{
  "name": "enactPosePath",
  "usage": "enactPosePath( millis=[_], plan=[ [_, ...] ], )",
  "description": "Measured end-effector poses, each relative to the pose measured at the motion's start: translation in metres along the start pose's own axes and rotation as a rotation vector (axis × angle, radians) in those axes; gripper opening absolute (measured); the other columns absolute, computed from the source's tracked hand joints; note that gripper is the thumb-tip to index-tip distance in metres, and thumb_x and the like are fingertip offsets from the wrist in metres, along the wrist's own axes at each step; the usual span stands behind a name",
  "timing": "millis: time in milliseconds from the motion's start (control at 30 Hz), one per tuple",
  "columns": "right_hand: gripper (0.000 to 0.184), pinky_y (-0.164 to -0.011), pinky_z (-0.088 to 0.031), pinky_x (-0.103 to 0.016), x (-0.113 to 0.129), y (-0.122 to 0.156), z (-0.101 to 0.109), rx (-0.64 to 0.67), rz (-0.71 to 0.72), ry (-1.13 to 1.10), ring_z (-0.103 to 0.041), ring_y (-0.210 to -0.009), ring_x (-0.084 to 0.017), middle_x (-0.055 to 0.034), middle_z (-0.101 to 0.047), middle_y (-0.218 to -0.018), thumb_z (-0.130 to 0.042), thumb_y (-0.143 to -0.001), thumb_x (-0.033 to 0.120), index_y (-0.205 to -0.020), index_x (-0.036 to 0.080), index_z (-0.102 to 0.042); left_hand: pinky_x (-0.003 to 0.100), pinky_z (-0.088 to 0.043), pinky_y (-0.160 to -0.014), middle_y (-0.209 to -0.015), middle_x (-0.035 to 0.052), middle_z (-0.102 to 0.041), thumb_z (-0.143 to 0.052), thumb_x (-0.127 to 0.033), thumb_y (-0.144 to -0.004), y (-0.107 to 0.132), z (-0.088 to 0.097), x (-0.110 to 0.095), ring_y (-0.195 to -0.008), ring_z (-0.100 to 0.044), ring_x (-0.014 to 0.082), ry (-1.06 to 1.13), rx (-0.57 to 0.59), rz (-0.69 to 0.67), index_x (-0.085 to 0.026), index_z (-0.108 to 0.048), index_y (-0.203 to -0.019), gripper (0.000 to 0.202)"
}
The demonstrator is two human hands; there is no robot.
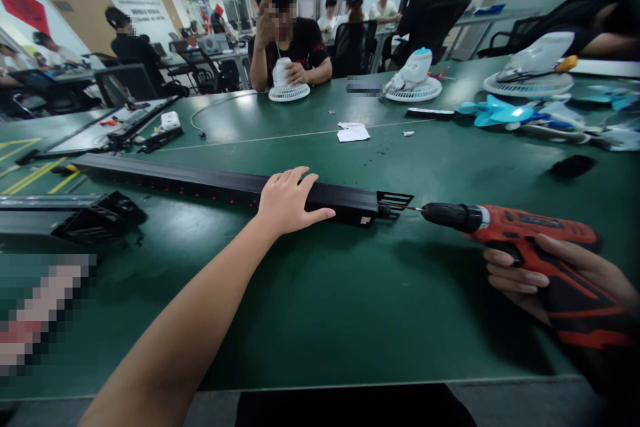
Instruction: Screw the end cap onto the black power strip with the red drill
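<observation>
On the green table [320, 320], nearest, the right hand [595, 273] is wrapped around the grip of a red-and-black drill [520, 221], whose bit points left at the end of a long black bar [225, 183]; whether the tip touches cannot be told. The left forearm crosses the near tabletop, and the left hand [285, 200] lies palm down on the bar, fingers spread, hiding a stretch of it. The bar lies flat across the middle of the table, its long axis running left to right, the left end slightly farther away, the right end, with a slotted bracket [397, 199], facing the drill. Left of it and nearer sits another black profile [55, 217]. Beyond, a dark lump [573, 165] lies at right, white paper [353, 132] behind the bar, then light-blue blades [493, 112] and black rails [145, 123] at left. Farther off stand white fans [414, 85], one held by a seated person [307, 40] in black
</observation>
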State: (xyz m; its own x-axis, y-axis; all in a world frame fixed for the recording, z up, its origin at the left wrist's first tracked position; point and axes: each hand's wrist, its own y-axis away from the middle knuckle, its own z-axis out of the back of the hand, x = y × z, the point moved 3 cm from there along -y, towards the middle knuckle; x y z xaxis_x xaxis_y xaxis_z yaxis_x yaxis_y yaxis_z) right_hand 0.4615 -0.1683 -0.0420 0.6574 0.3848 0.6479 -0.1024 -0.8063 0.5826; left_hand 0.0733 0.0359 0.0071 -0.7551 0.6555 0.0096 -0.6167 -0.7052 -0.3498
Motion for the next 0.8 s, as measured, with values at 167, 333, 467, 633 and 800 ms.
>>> enactPosePath(
  millis=[167,333,467,633,800],
  plan=[
    [0.048,-0.039,-0.055,-0.029,0.000,0.002,-0.004,-0.012,-0.003,0.000,-0.040,-0.050,-0.013,-0.0021,-0.053,-0.077,-0.088,-0.063,0.030,-0.106,0.025,-0.067,0.052,-0.045,-0.115,-0.144,0.0169,-0.071,-0.056,-0.084,-0.095,0.000,0.000,-0.001,-0.130,-0.066,0.0382,0.000,0.010,-0.004,-0.019,-0.059,-0.156,0.089],
    [0.048,-0.043,-0.058,-0.030,0.000,0.001,-0.005,-0.012,0.002,-0.012,-0.040,-0.050,-0.013,-0.0025,-0.054,-0.078,-0.086,-0.063,0.029,-0.107,0.026,-0.067,0.051,-0.046,-0.111,-0.126,0.0132,-0.078,-0.053,-0.086,-0.095,-0.001,0.000,-0.001,-0.118,-0.071,0.0354,-0.001,-0.003,-0.015,-0.023,-0.070,-0.140,0.079],
    [0.043,-0.039,-0.056,-0.030,0.000,0.003,-0.006,-0.022,0.027,0.018,-0.039,-0.049,-0.014,-0.0028,-0.055,-0.078,-0.087,-0.064,0.031,-0.103,0.027,-0.067,0.052,-0.046,-0.111,-0.128,0.0134,-0.078,-0.052,-0.086,-0.095,-0.001,-0.002,0.000,-0.118,-0.070,0.0358,0.003,-0.006,-0.021,-0.022,-0.070,-0.140,0.080],
    [0.045,-0.041,-0.056,-0.028,-0.001,0.005,-0.009,-0.020,0.018,0.009,-0.038,-0.050,-0.013,-0.0022,-0.055,-0.077,-0.089,-0.060,0.031,-0.098,0.028,-0.064,0.051,-0.046,-0.112,-0.129,0.0125,-0.077,-0.052,-0.086,-0.095,-0.001,-0.001,0.000,-0.119,-0.070,0.0350,-0.001,-0.002,-0.015,-0.024,-0.070,-0.139,0.079],
    [0.048,-0.041,-0.056,-0.027,-0.001,0.006,-0.011,-0.043,-0.011,-0.013,-0.038,-0.050,-0.012,-0.0020,-0.053,-0.074,-0.091,-0.057,0.029,-0.095,0.026,-0.062,0.051,-0.046,-0.112,-0.129,0.0139,-0.078,-0.053,-0.086,-0.095,-0.001,0.001,-0.001,-0.120,-0.070,0.0358,0.001,0.006,-0.008,-0.021,-0.070,-0.139,0.080]
  ],
)
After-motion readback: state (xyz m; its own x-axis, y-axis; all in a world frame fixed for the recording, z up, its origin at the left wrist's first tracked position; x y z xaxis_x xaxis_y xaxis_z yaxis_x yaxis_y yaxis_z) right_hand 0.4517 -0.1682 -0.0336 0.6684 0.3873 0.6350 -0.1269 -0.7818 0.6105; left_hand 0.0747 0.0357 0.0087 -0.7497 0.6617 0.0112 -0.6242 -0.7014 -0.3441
